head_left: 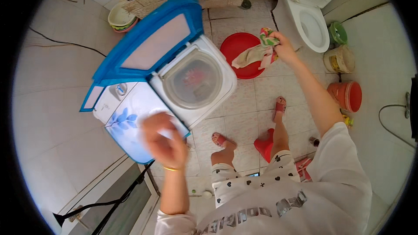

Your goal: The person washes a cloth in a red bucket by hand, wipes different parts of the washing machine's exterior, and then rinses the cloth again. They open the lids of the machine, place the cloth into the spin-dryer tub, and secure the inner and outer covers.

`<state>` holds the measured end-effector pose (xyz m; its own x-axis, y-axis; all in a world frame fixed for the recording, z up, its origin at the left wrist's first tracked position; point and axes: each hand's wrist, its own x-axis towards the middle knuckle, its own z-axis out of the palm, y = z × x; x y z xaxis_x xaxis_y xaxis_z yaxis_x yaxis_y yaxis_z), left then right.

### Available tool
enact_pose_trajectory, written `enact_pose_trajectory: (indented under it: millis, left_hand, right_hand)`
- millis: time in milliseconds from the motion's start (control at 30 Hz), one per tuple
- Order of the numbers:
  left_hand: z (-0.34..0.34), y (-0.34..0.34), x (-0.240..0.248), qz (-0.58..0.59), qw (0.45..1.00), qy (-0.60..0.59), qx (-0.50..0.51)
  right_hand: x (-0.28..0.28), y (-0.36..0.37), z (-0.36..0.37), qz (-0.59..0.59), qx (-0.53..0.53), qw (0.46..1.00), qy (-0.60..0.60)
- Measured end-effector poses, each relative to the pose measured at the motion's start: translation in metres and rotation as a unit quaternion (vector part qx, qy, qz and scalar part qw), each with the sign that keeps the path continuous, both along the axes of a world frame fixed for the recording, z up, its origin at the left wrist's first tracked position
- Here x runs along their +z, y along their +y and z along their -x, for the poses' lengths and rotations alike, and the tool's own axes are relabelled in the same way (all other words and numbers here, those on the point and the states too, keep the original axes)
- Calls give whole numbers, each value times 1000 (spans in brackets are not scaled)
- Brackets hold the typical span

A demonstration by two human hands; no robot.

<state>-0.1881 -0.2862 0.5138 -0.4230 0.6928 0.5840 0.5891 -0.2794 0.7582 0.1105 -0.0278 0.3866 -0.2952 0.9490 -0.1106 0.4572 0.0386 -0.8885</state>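
Note:
My right hand point(285, 48) is closed around a bunched cloth point(257, 54), pale with green, pink and red patches, perhaps a small garment. It hangs over a round red basin point(238, 43) on the floor, to the right of the washing machine. My left hand point(163, 141) is smeared by motion above the machine's closed blue-and-white lid point(130, 115); whether its fingers hold anything does not show. Behind it, the machine's other blue-rimmed lid point(156, 43) stands raised. Under a clear cover, the round tub point(191, 80) holds something reddish, seen dimly.
At the far right stands a white toilet point(311, 26), its lid up. Along the right wall are a green basin point(338, 33), a beige bucket point(338, 59) and a red bucket point(346, 95). A red stool point(264, 145) is beside my feet; black cables point(126, 193) hang at lower left.

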Motion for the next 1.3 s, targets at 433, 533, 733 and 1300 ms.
enact_pose_trajectory:
  millis: [433, 533, 733, 1300]
  left_hand:
    - [-312, -172, -493, 741, 568, 24, -358]
    - [-349, -187, -554, 770, 513, -21, -379]
    - [-403, -283, -668, 671, 583, -18, -459]
    - [-377, -191, -690, 663, 554, -31, -503]
  right_hand:
    - [-289, 39, -41, -21, 225, 973, -44]
    - [-347, 22, -57, 125, 256, 952, -109]
    - [-456, -46, -30, -67, 380, 897, -215]
    - [-477, -80, 2, -27, 314, 890, -331]
